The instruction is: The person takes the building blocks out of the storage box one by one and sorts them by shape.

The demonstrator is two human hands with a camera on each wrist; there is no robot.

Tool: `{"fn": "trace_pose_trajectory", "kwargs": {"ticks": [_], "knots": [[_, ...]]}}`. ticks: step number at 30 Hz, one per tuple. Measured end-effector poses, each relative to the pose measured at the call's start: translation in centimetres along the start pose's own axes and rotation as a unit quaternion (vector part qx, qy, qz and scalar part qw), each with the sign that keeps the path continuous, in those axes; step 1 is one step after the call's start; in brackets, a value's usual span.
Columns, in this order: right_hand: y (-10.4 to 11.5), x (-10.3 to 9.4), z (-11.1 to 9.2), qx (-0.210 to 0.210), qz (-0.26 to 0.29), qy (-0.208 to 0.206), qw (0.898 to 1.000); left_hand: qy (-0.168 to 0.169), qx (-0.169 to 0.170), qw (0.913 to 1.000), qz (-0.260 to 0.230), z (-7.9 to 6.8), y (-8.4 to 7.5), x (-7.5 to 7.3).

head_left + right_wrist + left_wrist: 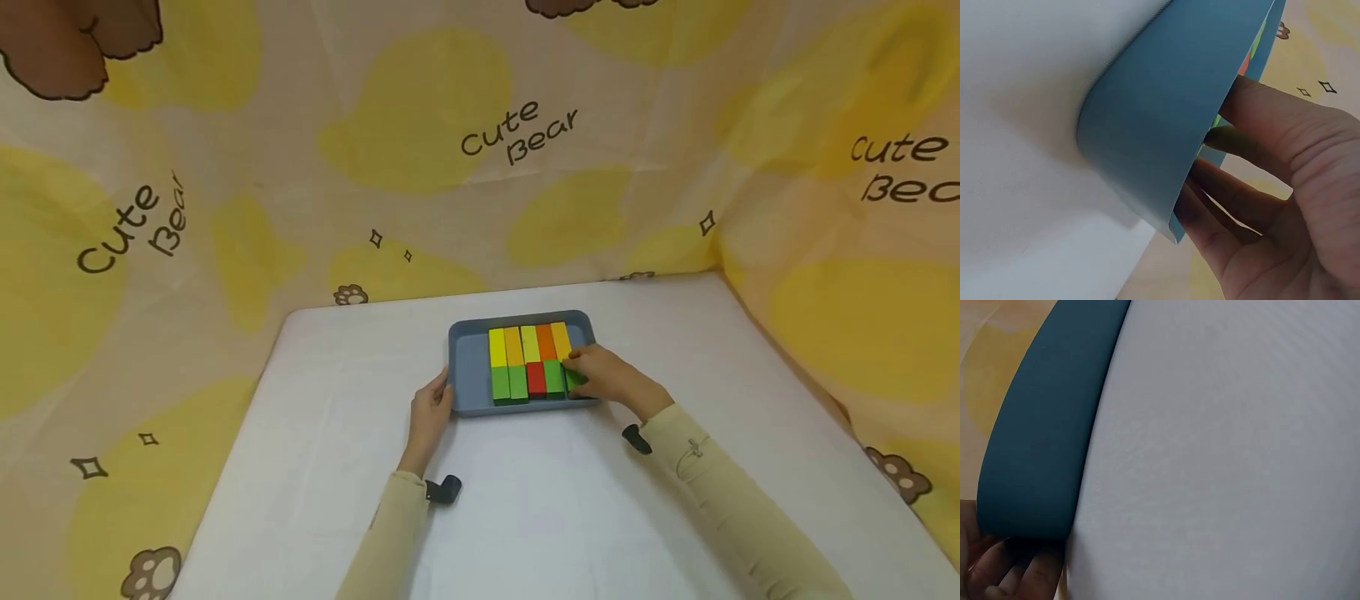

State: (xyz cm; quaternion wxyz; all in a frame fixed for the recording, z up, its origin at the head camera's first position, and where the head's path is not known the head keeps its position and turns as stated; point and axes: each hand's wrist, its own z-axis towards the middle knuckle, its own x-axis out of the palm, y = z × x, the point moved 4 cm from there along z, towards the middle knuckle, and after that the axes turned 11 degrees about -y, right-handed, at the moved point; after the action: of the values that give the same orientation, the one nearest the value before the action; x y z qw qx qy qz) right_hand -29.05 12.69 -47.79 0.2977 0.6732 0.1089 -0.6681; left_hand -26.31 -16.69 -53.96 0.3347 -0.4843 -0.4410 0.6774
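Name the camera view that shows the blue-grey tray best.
The head view: it looks down on the tray, showing its interior and most of its rim, with the right hand over one end. The left wrist view shows only outer wall; the right wrist view, mainly outer wall.

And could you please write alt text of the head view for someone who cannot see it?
A person's right hand grips a green block at the right end of two rows of coloured blocks in a grey-blue tray, while the left hand holds the tray's left side. The tray rests on a white surface before a yellow-patterned backdrop reading "Cute Bear".
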Motion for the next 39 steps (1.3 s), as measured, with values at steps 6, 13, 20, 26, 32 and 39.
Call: {"fn": "trace_pose_trajectory", "kwargs": {"ticks": [6,13,20,26,32,39], "knots": [[-0.2,-0.1,0.1,0.004,0.009,0.007,1.0,0.004,0.005,1.0,0.001,0.3,-0.1,-0.1],[-0.3,0.4,0.0,-0.026,0.027,-0.012,0.999,-0.003,0.003,0.9999,0.013,0.4,0.4,-0.2],[-0.8,0.3,-0.7,-0.069,0.025,-0.045,0.996,-0.005,0.002,0.9999,0.009,0.1,0.2,-0.2],[-2.3,-2.0,-1.5,-0.073,0.056,-0.07,0.993,-0.005,0.005,1.0,0.007,-0.1,0.3,-0.2],[-5.7,-5.0,-1.5,-0.057,0.051,-0.138,0.987,-0.008,0.004,1.0,0.003,-0.2,0.5,-0.2],[-10.3,-5.0,-0.3,-0.064,0.026,-0.146,0.987,-0.003,0.013,0.9999,0.008,-0.1,0.4,0.1]]}}
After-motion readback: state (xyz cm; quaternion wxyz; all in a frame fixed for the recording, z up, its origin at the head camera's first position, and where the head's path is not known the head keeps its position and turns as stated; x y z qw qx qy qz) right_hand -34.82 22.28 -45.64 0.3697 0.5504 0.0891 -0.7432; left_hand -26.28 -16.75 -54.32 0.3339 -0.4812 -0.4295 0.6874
